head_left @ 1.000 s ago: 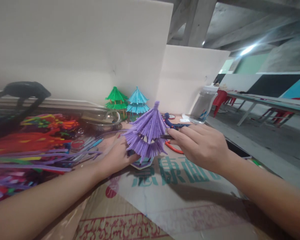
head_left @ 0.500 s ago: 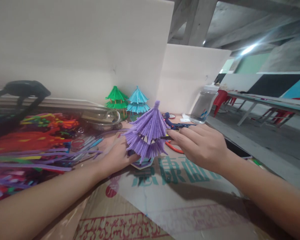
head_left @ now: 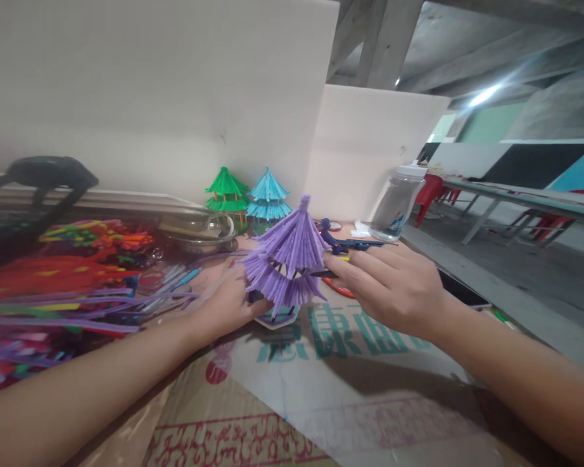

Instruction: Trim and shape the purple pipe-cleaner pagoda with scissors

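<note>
In the middle of the head view, a small two-tiered pavilion model [head_left: 296,243] made of purple pipe cleaners stands slightly tilted, its pale base [head_left: 278,321] showing below. My left hand [head_left: 231,295] is closed on its lower left side; the fingertips are partly hidden behind the lower roof. On the other side, my right hand [head_left: 387,282] pinches a thin dark pointed tool [head_left: 325,274]. The tool's tip reaches the gap between the two purple roofs; whether it touches them I cannot tell.
Behind stand a green pavilion model [head_left: 226,188] and a blue one [head_left: 267,193]. Colourful pipe cleaners [head_left: 78,266] heap at left beside a metal bowl [head_left: 197,243]. A dark blue glue gun [head_left: 335,240], an orange-red curved handle [head_left: 339,288], a clear bottle [head_left: 394,204] and a phone [head_left: 460,290] lie around my right hand.
The dark tool's tip and my right fingertips have shifted slightly down and to the left. My left hand and the purple pavilion model have barely moved.
</note>
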The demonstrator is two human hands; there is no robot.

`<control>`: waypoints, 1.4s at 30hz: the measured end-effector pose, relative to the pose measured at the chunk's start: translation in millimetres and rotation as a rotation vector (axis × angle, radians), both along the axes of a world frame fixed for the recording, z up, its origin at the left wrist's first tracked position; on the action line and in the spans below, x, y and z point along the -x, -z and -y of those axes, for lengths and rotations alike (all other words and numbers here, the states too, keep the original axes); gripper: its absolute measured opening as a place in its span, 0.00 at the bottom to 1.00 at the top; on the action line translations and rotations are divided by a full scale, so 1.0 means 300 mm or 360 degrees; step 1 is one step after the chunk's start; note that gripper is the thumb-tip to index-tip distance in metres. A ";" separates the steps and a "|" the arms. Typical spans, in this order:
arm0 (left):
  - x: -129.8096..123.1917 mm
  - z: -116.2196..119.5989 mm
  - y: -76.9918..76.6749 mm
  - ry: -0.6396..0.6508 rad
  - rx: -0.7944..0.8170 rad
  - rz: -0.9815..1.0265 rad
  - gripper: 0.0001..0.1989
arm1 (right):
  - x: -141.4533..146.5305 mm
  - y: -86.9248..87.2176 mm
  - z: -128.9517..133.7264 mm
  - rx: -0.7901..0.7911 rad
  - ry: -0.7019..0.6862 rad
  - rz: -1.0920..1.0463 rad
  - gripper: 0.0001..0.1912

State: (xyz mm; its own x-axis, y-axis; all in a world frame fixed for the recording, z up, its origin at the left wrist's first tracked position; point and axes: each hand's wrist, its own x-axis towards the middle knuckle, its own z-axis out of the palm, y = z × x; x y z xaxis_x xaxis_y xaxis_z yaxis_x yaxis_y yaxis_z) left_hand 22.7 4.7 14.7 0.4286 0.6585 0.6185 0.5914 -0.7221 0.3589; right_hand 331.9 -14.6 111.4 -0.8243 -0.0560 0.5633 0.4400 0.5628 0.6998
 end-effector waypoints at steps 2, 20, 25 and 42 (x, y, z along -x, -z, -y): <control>0.000 -0.001 0.002 -0.0007 0.0004 0.0004 0.20 | 0.000 -0.002 -0.001 0.0004 0.0002 -0.0019 0.09; 0.005 -0.002 0.004 -0.0052 -0.0005 -0.0054 0.20 | -0.003 -0.028 0.010 0.0047 0.0067 -0.0017 0.10; -0.001 -0.001 0.002 -0.0002 -0.0010 -0.0005 0.22 | -0.001 -0.021 0.013 0.0006 0.0090 -0.0001 0.10; 0.001 -0.004 0.011 -0.0014 0.0022 0.0028 0.23 | -0.006 -0.007 0.006 0.0034 0.0064 0.0021 0.11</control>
State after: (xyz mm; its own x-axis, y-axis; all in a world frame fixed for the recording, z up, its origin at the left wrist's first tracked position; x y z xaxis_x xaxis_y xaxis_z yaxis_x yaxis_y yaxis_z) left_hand 22.5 5.9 11.3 0.4120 0.6709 0.6166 0.5911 -0.7117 0.3794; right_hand 333.7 -16.2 113.5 -0.8330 -0.0107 0.5531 0.4534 0.5597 0.6937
